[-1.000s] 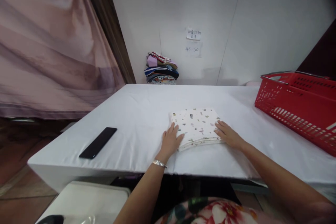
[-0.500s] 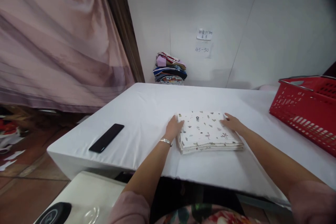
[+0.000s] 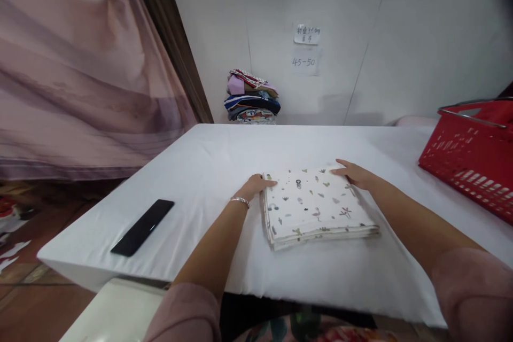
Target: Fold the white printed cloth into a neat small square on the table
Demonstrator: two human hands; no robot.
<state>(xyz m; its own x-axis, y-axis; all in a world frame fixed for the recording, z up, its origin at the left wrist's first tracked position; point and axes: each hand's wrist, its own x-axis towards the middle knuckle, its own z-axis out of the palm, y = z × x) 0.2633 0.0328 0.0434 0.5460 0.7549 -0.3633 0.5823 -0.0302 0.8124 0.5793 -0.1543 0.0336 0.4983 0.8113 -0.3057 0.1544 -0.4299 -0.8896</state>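
A white cloth (image 3: pixel 310 203) with small printed plants and birds lies folded into a thick, nearly square stack on the white table. My left hand (image 3: pixel 255 186), with a silver bracelet at the wrist, grips its left edge, thumb on top and fingers down the side. At the far right corner, my right hand (image 3: pixel 355 173) holds the cloth with the thumb over its top, the index finger stretched along the far edge. The other right fingers are mostly hidden. The layered near edge of the cloth faces me, slightly tilted to the right.
A black phone-like slab (image 3: pixel 142 227) lies on the table (image 3: pixel 192 171) at left. On the right stands a red plastic basket (image 3: pixel 468 155) with a metal handle. Folded fabrics (image 3: pixel 252 99) are piled by the wall beyond the far edge. A pink curtain (image 3: pixel 80 64) hangs at left.
The view has shifted a little and come closer to the table. Both hands remain at the cloth's sides; the right index finger now reaches out more along the far edge.
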